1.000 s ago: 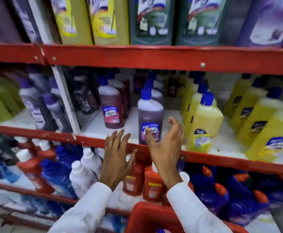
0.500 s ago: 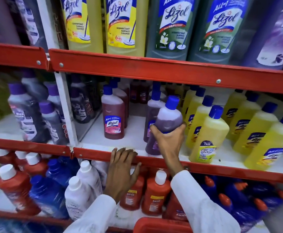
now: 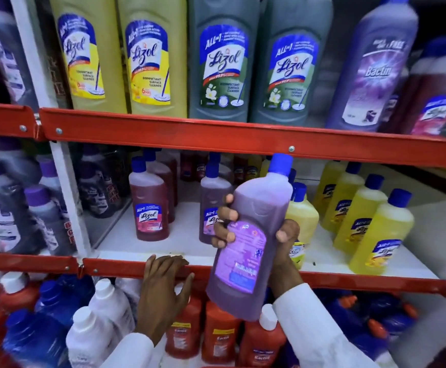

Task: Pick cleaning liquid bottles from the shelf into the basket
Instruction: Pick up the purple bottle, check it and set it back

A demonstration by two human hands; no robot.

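My right hand (image 3: 283, 243) grips a purple cleaning liquid bottle (image 3: 248, 235) with a blue cap, held tilted in front of the middle shelf, clear of the shelf board. My left hand (image 3: 163, 288) rests with its fingers curled over the red front edge of the middle shelf (image 3: 115, 266). Another purple bottle (image 3: 211, 200) and a red-brown bottle (image 3: 149, 205) stand on that shelf behind. The basket shows only as a thin red rim (image 3: 216, 366) at the bottom edge.
Yellow bottles (image 3: 381, 229) line the right of the middle shelf. Large yellow, green and purple bottles (image 3: 224, 59) fill the top shelf. White, blue and red-orange bottles (image 3: 102, 320) crowd the lower shelf. A white upright post (image 3: 65, 181) divides the racks at left.
My right hand closed on the purple bottle, lifted it off the shelf and drew it out toward me. My left hand came to rest on the shelf edge. The view moved closer.
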